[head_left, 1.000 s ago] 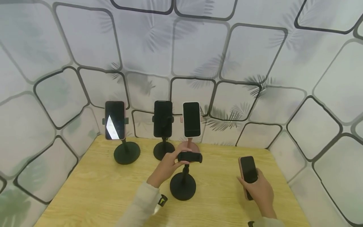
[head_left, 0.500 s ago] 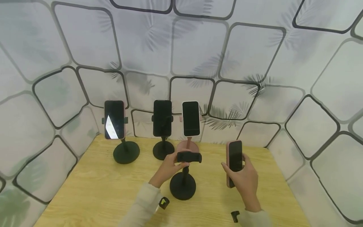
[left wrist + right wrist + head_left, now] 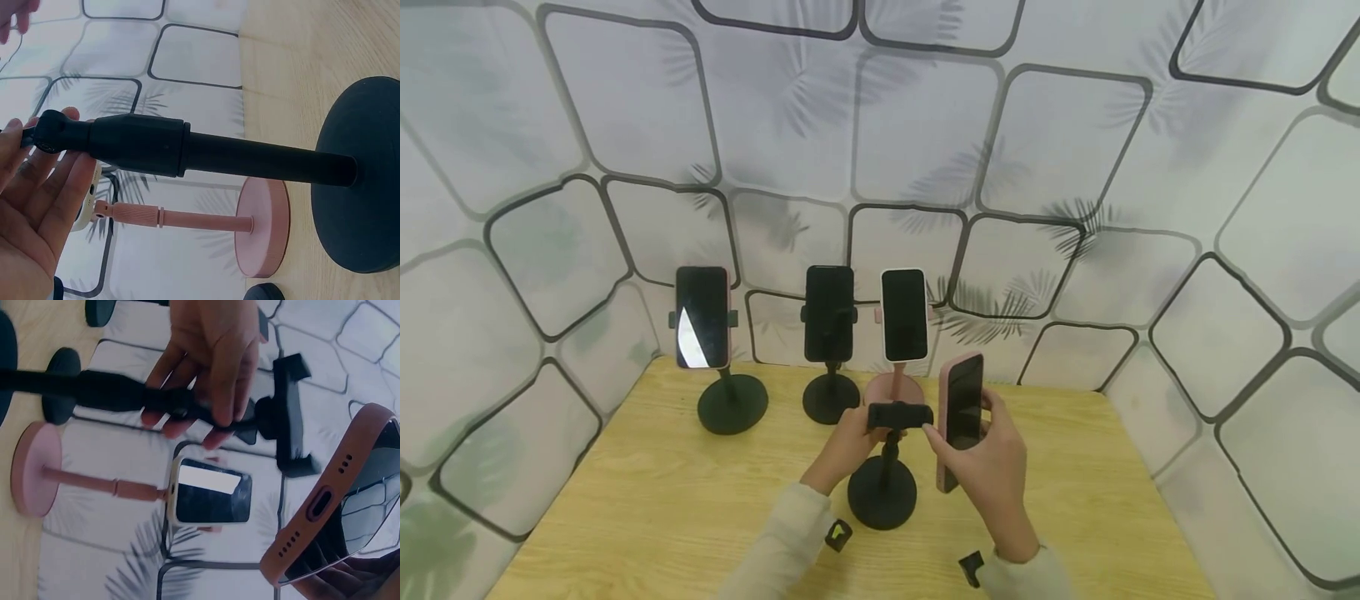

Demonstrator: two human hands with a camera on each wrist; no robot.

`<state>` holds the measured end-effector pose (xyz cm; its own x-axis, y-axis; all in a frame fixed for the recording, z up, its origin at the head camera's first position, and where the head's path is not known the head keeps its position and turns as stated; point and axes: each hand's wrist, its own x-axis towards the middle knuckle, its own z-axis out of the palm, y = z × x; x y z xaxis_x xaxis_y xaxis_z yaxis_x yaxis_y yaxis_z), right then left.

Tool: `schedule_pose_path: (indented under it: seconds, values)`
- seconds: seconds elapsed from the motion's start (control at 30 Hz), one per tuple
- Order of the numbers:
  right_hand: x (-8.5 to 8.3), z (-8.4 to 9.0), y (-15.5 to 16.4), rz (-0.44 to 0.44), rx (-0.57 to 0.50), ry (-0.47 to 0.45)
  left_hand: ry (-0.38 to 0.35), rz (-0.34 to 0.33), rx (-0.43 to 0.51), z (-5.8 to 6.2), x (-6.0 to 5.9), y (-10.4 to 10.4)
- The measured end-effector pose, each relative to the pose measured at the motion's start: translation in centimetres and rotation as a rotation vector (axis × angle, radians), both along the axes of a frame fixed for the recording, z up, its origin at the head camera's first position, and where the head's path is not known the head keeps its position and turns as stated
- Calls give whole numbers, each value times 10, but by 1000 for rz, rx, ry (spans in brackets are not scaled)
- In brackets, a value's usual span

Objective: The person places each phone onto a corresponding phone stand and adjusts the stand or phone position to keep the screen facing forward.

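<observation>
A black phone stand (image 3: 882, 496) stands on the table in front of me, its clamp (image 3: 900, 415) at the top without a phone. My left hand (image 3: 841, 452) grips the stand's upper arm just behind that clamp; the left wrist view shows the fingers around the joint (image 3: 53, 131). Just right of the clamp, my right hand (image 3: 992, 467) holds a smartphone (image 3: 964, 404) in a pink case, upright and slightly turned. In the right wrist view the phone's bottom edge (image 3: 322, 503) with its charging port faces the camera, apart from the clamp (image 3: 290, 419).
Behind stand three more phone stands with phones in them: a dark green one (image 3: 733, 406) at left, a black one (image 3: 831, 400), and a pink one (image 3: 880, 387) with a white-edged phone (image 3: 905, 315). Patterned cloth walls (image 3: 925, 125) enclose the wooden table (image 3: 685, 517).
My right hand has raised the pink-cased phone from the right side of the table and brought it left beside the clamp. The left hand stays at the stand, its grip slightly shifted.
</observation>
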<state>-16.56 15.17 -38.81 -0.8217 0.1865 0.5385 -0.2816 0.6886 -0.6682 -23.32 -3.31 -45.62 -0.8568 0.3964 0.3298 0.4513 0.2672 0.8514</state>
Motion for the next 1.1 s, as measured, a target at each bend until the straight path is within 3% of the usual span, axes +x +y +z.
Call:
schedule_pose_path:
  seconds: [0.13, 0.37, 0.73, 0.97, 1.1]
  values:
    - [1, 6, -13, 52, -7, 44, 11, 26, -1, 1, 0, 1]
    - [0, 11, -27, 91, 27, 125, 72, 145, -73, -1, 0, 3]
    - [4, 4, -44, 147, 1, 158, 114, 203, -184, 1, 1, 2]
    - [1, 1, -53, 171, -17, 137, 240, 114, -155, 2, 1, 2]
    - [0, 0, -55, 157, -30, 111, 227, 85, -125, 1, 0, 2]
